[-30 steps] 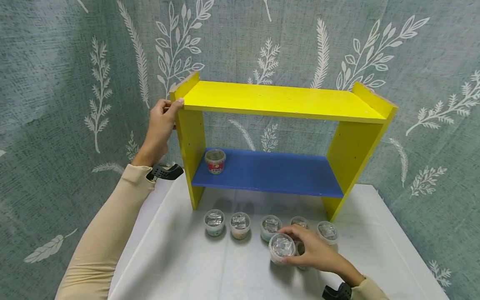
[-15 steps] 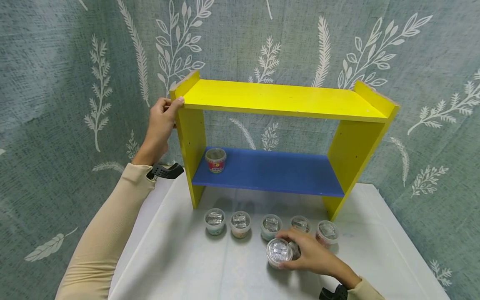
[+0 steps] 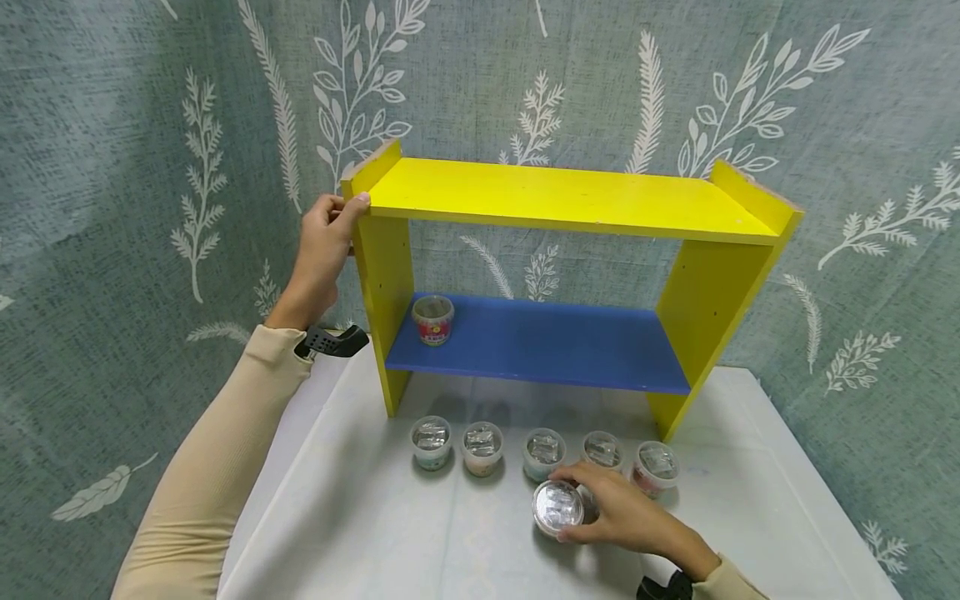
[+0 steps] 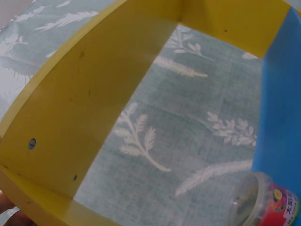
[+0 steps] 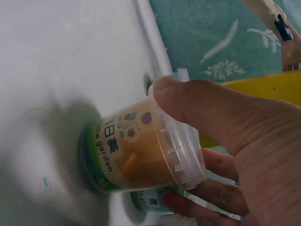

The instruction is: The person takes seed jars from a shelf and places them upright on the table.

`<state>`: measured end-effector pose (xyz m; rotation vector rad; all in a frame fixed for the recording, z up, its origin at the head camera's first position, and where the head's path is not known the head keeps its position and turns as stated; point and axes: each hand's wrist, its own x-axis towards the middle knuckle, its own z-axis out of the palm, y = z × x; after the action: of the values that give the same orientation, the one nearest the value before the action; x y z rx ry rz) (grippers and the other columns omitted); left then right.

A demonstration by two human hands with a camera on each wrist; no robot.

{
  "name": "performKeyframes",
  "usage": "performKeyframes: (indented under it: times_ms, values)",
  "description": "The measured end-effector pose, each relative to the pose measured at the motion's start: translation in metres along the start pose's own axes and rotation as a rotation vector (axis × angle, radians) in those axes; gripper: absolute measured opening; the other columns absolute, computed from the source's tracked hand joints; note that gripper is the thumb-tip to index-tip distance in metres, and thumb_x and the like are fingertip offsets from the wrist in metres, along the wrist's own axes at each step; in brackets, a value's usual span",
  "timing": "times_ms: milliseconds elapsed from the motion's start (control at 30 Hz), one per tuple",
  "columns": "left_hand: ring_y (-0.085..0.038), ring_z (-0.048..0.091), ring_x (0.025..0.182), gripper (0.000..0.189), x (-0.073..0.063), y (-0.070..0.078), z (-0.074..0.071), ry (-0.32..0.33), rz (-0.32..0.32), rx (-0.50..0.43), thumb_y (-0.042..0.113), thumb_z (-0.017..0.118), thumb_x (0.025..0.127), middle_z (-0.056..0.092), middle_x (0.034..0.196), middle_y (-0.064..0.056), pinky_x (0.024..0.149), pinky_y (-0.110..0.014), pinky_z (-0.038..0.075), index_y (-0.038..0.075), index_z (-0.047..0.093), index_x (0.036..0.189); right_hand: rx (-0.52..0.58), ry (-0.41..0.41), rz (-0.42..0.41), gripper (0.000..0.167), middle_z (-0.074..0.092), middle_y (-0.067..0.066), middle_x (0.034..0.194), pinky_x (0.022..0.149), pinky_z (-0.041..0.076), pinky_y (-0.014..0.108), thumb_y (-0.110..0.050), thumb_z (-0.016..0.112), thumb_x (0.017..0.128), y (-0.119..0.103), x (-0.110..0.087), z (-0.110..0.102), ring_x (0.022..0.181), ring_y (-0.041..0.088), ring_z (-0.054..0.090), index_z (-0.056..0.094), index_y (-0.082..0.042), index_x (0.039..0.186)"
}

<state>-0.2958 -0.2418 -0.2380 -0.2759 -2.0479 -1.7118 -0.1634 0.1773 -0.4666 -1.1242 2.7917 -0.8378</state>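
My left hand (image 3: 322, 254) grips the upper left corner of a yellow shelf unit (image 3: 555, 196), thumb over its front edge. My right hand (image 3: 626, 512) holds a small clear-lidded plastic tub (image 3: 557, 507) by its lid rim between thumb and fingers, in front of the row of tubs. In the right wrist view this tub (image 5: 136, 146) shows a sunflower label reading "little garden" and stands base-down at the white table (image 5: 56, 56). Another tub, with a red label (image 4: 284, 207), sits at the left end of the blue middle shelf (image 3: 555, 342).
Several similar tubs stand in a row before the unit, from a left one (image 3: 431, 442) to a right one (image 3: 655, 467). Another tub (image 3: 590, 502) is partly hidden behind my right hand. A patterned green cloth (image 3: 465, 83) hangs behind and at both sides.
My right hand has moved the tub slightly left and down, and its lid now appears more level. My left hand stays on the shelf corner.
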Motion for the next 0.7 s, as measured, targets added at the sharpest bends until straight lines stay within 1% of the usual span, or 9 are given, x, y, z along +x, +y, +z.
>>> performKeyframes:
  times_ms: [133, 233, 333, 400, 567, 700]
  values:
    - [-0.020, 0.054, 0.098, 0.039, 0.001, 0.000, 0.000, -0.001, 0.003, -0.003, 0.051, 0.057, 0.103, 0.052, 0.111, -0.004, 0.084, -0.038, 0.040, 0.014, 0.053, 0.115, -0.070, 0.003, -0.001, 0.066, 0.061, -0.002, 0.133, 0.099, 0.050, 0.049, -0.054, 0.082, 0.084, -0.001, 0.000, -0.001, 0.121, 0.020, 0.059, 0.065, -0.015, 0.135]
    - [-0.020, 0.054, 0.098, 0.039, 0.001, 0.000, 0.000, 0.000, 0.001, -0.006, 0.051, 0.057, 0.102, 0.052, 0.112, -0.003, 0.084, -0.038, 0.040, 0.014, 0.053, 0.115, -0.098, 0.012, -0.030, 0.065, 0.060, -0.003, 0.134, 0.100, 0.050, 0.048, -0.053, 0.080, 0.086, 0.000, 0.001, -0.002, 0.122, 0.020, 0.058, 0.066, -0.014, 0.135]
    - [-0.020, 0.054, 0.099, 0.039, 0.001, -0.001, 0.000, 0.000, -0.004, -0.006, 0.051, 0.057, 0.102, 0.053, 0.112, -0.003, 0.085, -0.038, 0.040, 0.015, 0.053, 0.115, -0.092, 0.018, -0.058, 0.062, 0.060, -0.005, 0.133, 0.099, 0.051, 0.044, -0.052, 0.079, 0.088, 0.002, 0.002, -0.004, 0.121, 0.018, 0.059, 0.067, -0.013, 0.134]
    - [-0.020, 0.054, 0.099, 0.039, 0.001, -0.001, 0.000, -0.001, -0.003, -0.005, 0.051, 0.057, 0.102, 0.052, 0.112, -0.003, 0.085, -0.038, 0.041, 0.015, 0.052, 0.114, -0.074, 0.020, -0.062, 0.059, 0.060, -0.005, 0.132, 0.098, 0.052, 0.043, -0.051, 0.079, 0.089, 0.002, 0.003, -0.007, 0.120, 0.017, 0.059, 0.067, -0.014, 0.134]
    - [-0.020, 0.054, 0.100, 0.039, 0.000, -0.001, -0.001, -0.005, 0.000, 0.002, 0.052, 0.056, 0.102, 0.052, 0.113, -0.004, 0.086, -0.038, 0.041, 0.015, 0.052, 0.115, -0.033, 0.034, -0.049, 0.051, 0.061, -0.007, 0.132, 0.096, 0.053, 0.044, -0.047, 0.077, 0.092, 0.002, 0.005, -0.013, 0.119, 0.017, 0.061, 0.068, -0.020, 0.134]
    - [-0.021, 0.054, 0.100, 0.040, 0.000, -0.001, 0.000, -0.004, -0.004, 0.004, 0.052, 0.056, 0.102, 0.053, 0.113, -0.004, 0.086, -0.037, 0.042, 0.014, 0.052, 0.115, -0.010, 0.048, -0.053, 0.046, 0.063, -0.007, 0.128, 0.092, 0.054, 0.046, -0.045, 0.074, 0.094, 0.004, 0.008, -0.016, 0.114, 0.020, 0.063, 0.068, -0.019, 0.132]
